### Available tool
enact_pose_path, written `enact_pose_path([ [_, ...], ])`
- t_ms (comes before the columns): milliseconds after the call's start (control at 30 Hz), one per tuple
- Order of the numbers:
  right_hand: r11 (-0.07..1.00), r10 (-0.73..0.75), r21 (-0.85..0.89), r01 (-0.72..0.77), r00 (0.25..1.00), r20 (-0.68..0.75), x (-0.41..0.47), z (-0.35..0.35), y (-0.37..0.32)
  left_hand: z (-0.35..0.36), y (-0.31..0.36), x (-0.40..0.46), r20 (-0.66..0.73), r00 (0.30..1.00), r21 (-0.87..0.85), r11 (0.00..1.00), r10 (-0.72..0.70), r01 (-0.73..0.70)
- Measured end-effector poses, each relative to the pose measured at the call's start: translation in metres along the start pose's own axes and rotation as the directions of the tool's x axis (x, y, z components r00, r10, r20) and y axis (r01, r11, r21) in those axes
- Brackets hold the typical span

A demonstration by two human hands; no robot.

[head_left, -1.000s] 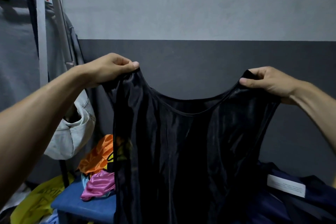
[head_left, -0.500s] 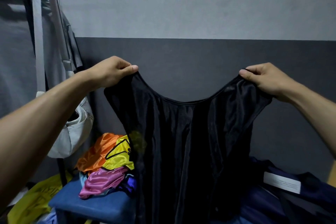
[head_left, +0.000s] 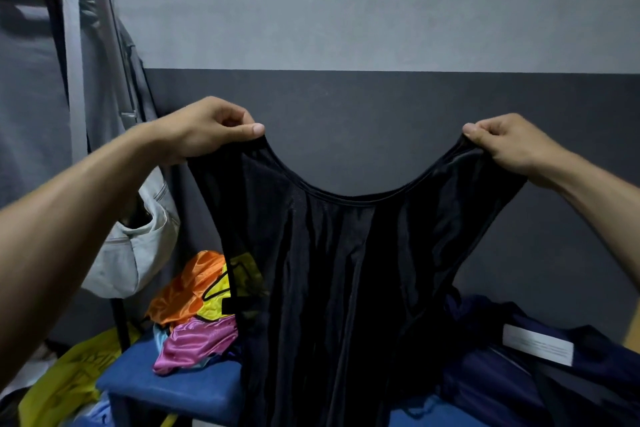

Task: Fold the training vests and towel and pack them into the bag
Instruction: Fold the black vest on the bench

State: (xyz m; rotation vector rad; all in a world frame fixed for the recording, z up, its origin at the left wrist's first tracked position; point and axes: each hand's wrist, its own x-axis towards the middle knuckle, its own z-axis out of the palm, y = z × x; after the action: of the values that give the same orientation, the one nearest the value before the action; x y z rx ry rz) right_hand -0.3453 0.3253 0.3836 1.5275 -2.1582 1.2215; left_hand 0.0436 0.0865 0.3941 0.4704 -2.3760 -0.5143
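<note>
Hands, left hand (head_left: pixel 207 130) and right hand (head_left: pixel 509 144), pinch black vest (head_left: pixel 346 270) shoulders above blue surface (head_left: pixel 180 388) (two-tone grey wall (head_left: pixel 346 45) behind).

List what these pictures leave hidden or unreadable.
- Head view: the black vest runs off the bottom edge, so its hem is unseen.
- The white label on the dark blue bag: print too small to read.
- The yellow vest in the pile is partly hidden behind the black vest.
- The towel: not identifiable.

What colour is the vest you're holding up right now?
Black, slightly sheer vest, seen in the head view, held by left hand and right hand.
</note>
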Motion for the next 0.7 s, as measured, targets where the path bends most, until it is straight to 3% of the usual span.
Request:
enact_pose_path([
  [100, 0.996, -0.03, 0.081, 0.028, 0.999, 0.022, 0.0, 0.0, -0.001, -0.009, 0.003, 0.003, -0.03, 0.999, -0.062, 0.997, 0.045, -0.047],
  [233, 0.946, -0.121, 0.324, 0.033, 0.959, 0.255, -0.001, -0.008, -0.011, -0.021, 0.013, 0.018, -0.187, 0.973, 0.075, 0.99, 0.132, -0.12],
  [333, 0.924, -0.171, 0.382, 0.034, 0.928, 0.332, 0.007, -0.021, -0.022, -0.036, 0.031, 0.027, -0.274, 0.938, 0.178, 0.97, 0.211, -0.166],
  [433, 0.927, -0.185, 0.365, 0.091, 0.956, 0.229, 0.025, -0.028, -0.03, -0.05, 0.057, 0.027, -0.257, 0.928, 0.211, 0.953, 0.269, -0.217],
  [533, 0.943, -0.161, 0.311, 0.117, 0.98, 0.121, 0.04, -0.028, -0.039, -0.055, 0.079, 0.022, -0.099, 0.969, 0.177, 0.962, 0.228, -0.208],
  [700, 0.961, -0.155, 0.248, 0.12, 0.98, 0.123, 0.042, -0.024, -0.061, -0.06, 0.089, 0.018, -0.054, 0.987, 0.236, 0.962, 0.154, -0.137],
])
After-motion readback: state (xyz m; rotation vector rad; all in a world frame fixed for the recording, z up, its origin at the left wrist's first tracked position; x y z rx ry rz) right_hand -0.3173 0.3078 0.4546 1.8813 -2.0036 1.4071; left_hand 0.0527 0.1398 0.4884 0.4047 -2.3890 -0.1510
